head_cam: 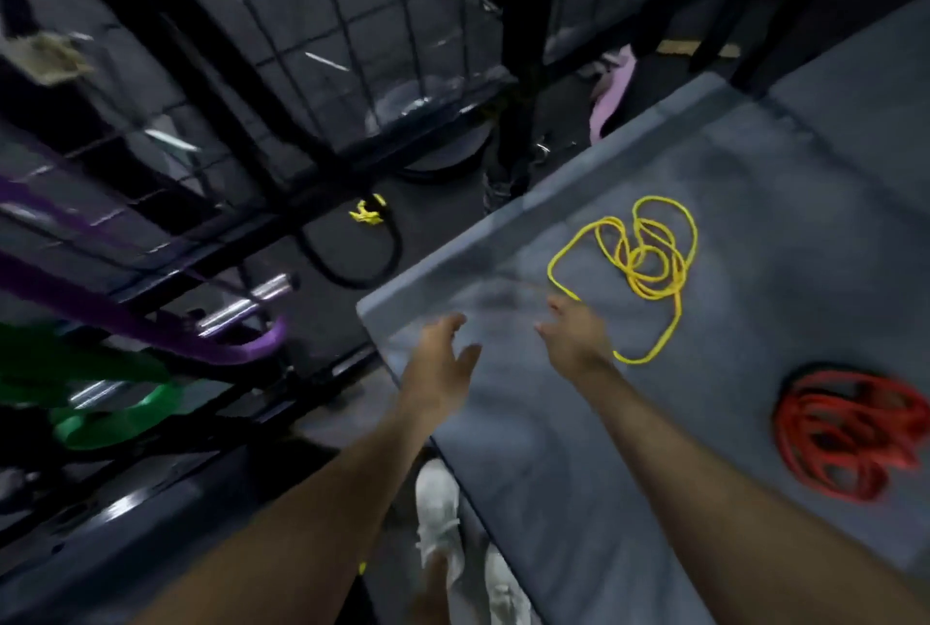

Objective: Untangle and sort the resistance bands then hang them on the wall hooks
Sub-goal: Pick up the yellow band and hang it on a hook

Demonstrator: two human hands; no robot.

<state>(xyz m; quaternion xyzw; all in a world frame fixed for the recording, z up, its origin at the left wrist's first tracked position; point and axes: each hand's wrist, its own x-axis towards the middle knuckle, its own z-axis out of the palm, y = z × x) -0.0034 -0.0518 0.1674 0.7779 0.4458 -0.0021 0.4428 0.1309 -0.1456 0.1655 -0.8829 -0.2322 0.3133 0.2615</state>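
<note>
A tangled yellow band lies on the grey mat, looped over itself with one strand trailing toward me. A bundled red band sits on the mat at the right. My right hand reaches over the mat beside the yellow band's near loop, fingers relaxed and holding nothing. My left hand hovers over the mat's near corner with fingers spread, also holding nothing. On the left a purple band and a green band hang on metal hooks of a dark rack.
A black wire-grid rack stands behind the mat. A black loop with a yellow clip lies on the dark floor. A pink object rests further back. My white shoe is at the mat's edge.
</note>
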